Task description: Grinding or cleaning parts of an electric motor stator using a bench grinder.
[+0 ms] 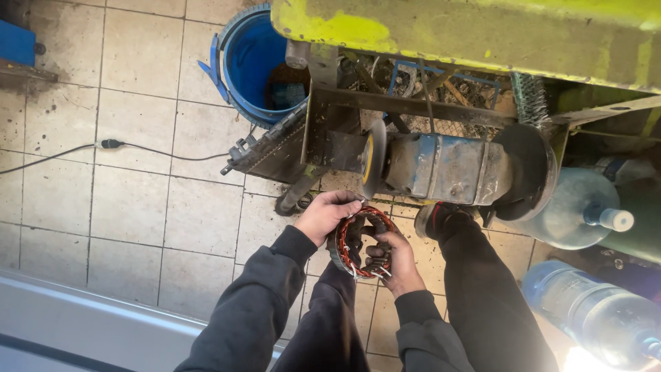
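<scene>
Both hands grip the wire-wound ring point(359, 242): left hand point(326, 215) on its rim, right hand point(391, 256) underneath; best held steady near the grinder wheel point(372, 157).

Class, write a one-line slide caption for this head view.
Both hands, left hand and right hand, hold a copper-wound stator ring below a bench grinder.

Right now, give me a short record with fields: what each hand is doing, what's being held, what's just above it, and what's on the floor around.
left hand: grips the top rim of the stator
right hand: fingers hooked through the stator's lower side
stator: dark ring with copper windings, held upright in front of the grinder
grinder: blue bench unit, wheel just above the left hand
bucket: blue, upper left of grinder
cable: across the floor tiles
bottles: large, clear, at right
</scene>
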